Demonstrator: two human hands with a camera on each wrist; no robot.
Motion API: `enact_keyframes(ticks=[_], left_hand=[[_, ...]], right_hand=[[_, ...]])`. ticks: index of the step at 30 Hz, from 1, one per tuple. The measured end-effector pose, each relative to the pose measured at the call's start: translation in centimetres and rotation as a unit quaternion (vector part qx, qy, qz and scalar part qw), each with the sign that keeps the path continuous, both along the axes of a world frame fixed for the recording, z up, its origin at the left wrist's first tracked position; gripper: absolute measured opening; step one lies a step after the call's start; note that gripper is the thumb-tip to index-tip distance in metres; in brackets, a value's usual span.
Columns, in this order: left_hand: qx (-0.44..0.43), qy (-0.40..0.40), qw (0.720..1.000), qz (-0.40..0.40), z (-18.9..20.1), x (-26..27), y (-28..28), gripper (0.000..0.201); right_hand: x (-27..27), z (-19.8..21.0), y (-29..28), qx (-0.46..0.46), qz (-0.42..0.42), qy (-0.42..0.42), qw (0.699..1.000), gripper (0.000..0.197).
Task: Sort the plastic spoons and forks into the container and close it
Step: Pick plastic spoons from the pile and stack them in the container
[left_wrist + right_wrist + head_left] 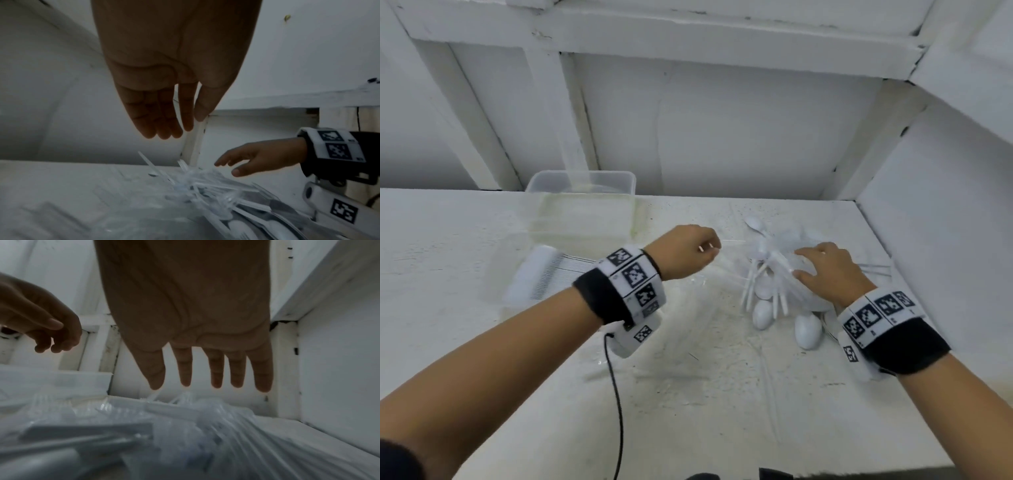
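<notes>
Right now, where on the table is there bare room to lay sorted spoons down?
Bare table runs along the near edge, between the forearms, though a black cable crosses its left part. It is crowded around the cutlery pile under the right hand, and by the container and lid at far left.

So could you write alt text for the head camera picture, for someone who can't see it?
Seen from above, two bare hands reach over a heap of white plastic spoons and forks on a white table: the right hand lies spread on the heap, the left hand hovers beside it, fingers curled. A clear plastic container stands open at the back left.
</notes>
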State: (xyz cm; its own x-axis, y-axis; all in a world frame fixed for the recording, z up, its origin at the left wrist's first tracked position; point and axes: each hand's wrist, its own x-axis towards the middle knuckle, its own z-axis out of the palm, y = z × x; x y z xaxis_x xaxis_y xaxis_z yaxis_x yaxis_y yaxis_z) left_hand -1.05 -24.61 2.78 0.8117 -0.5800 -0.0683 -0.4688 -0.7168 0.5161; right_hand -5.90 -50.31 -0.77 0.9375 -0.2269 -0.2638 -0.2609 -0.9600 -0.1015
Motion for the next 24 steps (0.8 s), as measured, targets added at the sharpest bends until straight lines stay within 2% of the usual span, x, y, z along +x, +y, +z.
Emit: enact_keyframes(ticks=[4,7,10,13,19,24], left_hand=[[0.075,0.033,0.995,-0.056,-2.1,0.1,-5.2,0.030],[0.141,0.040,0.987,-0.065,-3.8,0.0,-7.7,0.035],[0.174,0.048,0.983,-0.034,-5.0,0.0,-9.1,0.038],[0.192,0.038,0.981,-0.008,-5.6,0.0,-9.6,0.039],[0.227,0.010,0.974,-0.017,-6.0,-0.7,-8.4,0.042],[0.253,0.001,0.967,-0.033,-5.9,-1.4,-6.2,0.034]], right_hand=[[-0.9,-1.1,-1.6,0.028,-0.053,0.024,0.998,0.060],[-1.4,-1.9,-1.9,0.050,-0.034,0.045,0.997,0.059],[-1.6,-1.9,-1.5,0.054,-0.007,0.037,0.998,0.055],[-1.8,-2.1,-1.2,0.061,0.011,0.033,0.998,0.053],[-2.7,-2.1,-0.1,0.060,0.023,0.018,0.998,0.048],[-3.4,-2.6,0.7,0.067,0.060,0.008,0.996,0.048]])
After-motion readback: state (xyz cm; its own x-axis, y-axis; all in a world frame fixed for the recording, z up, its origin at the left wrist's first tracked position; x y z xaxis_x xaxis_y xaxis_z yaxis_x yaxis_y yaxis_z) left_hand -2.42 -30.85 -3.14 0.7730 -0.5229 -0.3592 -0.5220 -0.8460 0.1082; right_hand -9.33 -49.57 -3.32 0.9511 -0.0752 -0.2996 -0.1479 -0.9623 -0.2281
